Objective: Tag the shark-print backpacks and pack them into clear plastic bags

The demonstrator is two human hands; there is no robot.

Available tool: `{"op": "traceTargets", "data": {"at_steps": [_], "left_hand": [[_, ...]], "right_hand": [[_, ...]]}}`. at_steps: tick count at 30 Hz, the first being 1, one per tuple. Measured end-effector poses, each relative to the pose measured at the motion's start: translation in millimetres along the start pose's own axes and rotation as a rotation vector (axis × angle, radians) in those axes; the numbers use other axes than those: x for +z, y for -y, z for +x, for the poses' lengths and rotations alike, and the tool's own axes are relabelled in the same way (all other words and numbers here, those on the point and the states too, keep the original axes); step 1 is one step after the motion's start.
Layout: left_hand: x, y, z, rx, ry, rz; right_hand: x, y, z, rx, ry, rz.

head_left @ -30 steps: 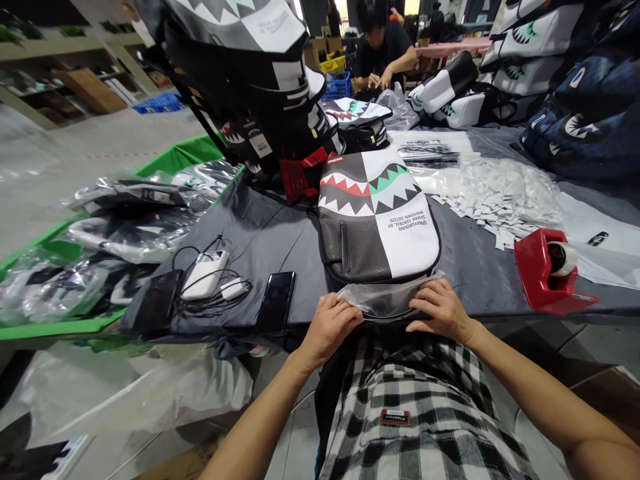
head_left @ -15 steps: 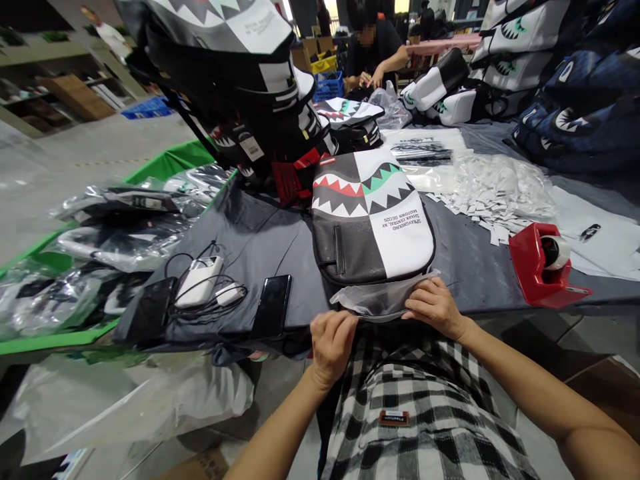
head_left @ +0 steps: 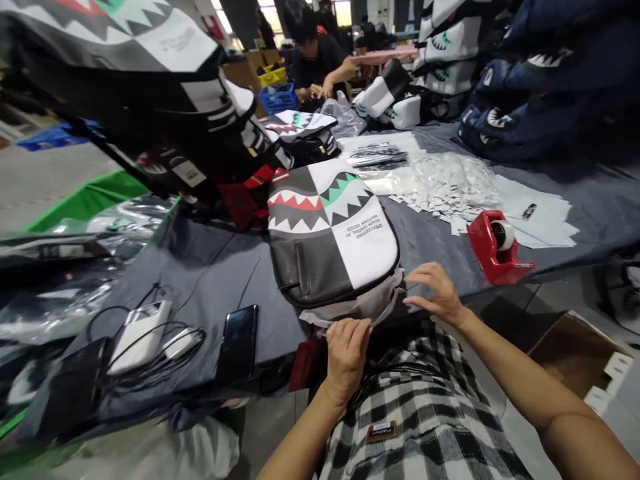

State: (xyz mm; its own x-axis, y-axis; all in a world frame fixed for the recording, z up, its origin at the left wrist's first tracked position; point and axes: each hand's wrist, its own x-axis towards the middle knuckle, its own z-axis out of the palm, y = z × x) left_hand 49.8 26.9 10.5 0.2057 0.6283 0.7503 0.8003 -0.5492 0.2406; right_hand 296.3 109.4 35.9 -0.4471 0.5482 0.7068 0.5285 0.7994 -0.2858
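A small backpack (head_left: 333,233) lies on the cloth-covered table in front of me, its grey, black and white front printed with red and green shark teeth. From its near end sticks out a thin translucent sheet (head_left: 345,309). My left hand (head_left: 347,360) pinches the near edge of this sheet at the table's edge, fingers pressed together. Just off the sheet's right end, my right hand (head_left: 436,293) is open, with thumb and forefinger apart and nothing visible between them. Below the left side of the sheet hangs a dark red piece (head_left: 306,365), partly hidden.
Left of the backpack are a black phone (head_left: 239,341) and a white power bank (head_left: 140,337) with cables. A red tape dispenser (head_left: 493,250) stands right, near white tags (head_left: 455,183). Stacked backpacks (head_left: 200,107) rise at the left; a person (head_left: 320,60) works behind the table.
My right hand has let go of the sheet and spread its fingers. My left hand has shifted toward the middle of the sheet's edge. The view has turned right.
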Motion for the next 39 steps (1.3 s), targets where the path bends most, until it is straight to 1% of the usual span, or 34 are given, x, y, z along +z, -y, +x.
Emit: {"op": "traceTargets", "data": {"at_steps": [2, 3, 4, 6, 8, 9, 12, 16, 18, 20, 23, 25, 26, 27, 29, 31, 32, 35, 37, 39], "left_hand": [[-2.7, 0, -1, 0.005, -0.001, -0.025], [-3.9, 0, -1, 0.006, -0.004, -0.036], [-4.7, -1, -1, 0.005, -0.004, -0.044], [-5.8, -1, -1, 0.005, 0.001, -0.053], [-6.5, -2, -1, 0.008, 0.008, -0.054], [-7.0, -2, -1, 0.011, 0.011, -0.054], [-8.6, -1, 0, 0.015, 0.022, -0.064], [-10.3, 1, -1, 0.025, 0.049, -0.075], [-10.7, 1, -1, 0.018, 0.051, -0.077], [-10.8, 1, -1, 0.005, 0.049, -0.084], [-10.5, 0, -1, 0.004, 0.038, -0.088], [-10.4, 0, 0, 0.015, 0.034, -0.078], [-10.3, 0, 0, 0.022, 0.033, -0.072], [-10.2, 0, 0, 0.027, 0.031, -0.065], [-9.8, 0, 1, 0.027, 0.006, -0.054], [-8.8, -1, 0, -0.013, -0.025, -0.049], [-8.2, -2, 0, -0.034, -0.035, -0.045], [-6.6, -4, -2, -0.035, -0.072, -0.003], [-6.5, -5, -4, -0.013, -0.142, 0.076], [-7.4, -6, -5, -0.033, -0.215, 0.166]], "right_hand": [[-8, -2, -14, 0.115, -0.007, -0.007], [-7, -1, -21, 0.149, 0.012, 0.006], [-3, 2, -27, 0.183, 0.032, 0.034], [10, 8, -32, 0.299, 0.035, 0.122], [24, 10, -29, 0.411, 0.023, 0.235], [29, 10, -25, 0.437, 0.024, 0.291], [35, 1, -13, 0.415, 0.026, 0.389], [43, -16, -6, 0.307, -0.014, 0.378], [49, -22, -7, 0.292, -0.065, 0.329], [51, -22, -9, 0.305, -0.104, 0.253], [38, -11, -7, 0.310, -0.152, 0.098], [23, 2, 3, 0.240, -0.188, 0.022], [17, 10, 11, 0.157, -0.168, -0.003], [11, 18, 19, 0.050, -0.111, -0.028], [7, 31, 37, -0.169, 0.069, -0.113], [10, 41, 52, -0.304, 0.217, -0.236], [12, 45, 58, -0.335, 0.255, -0.290], [18, 51, 68, -0.389, 0.280, -0.346], [17, 54, 73, -0.423, 0.294, -0.291], [14, 54, 79, -0.449, 0.326, -0.208]]}}
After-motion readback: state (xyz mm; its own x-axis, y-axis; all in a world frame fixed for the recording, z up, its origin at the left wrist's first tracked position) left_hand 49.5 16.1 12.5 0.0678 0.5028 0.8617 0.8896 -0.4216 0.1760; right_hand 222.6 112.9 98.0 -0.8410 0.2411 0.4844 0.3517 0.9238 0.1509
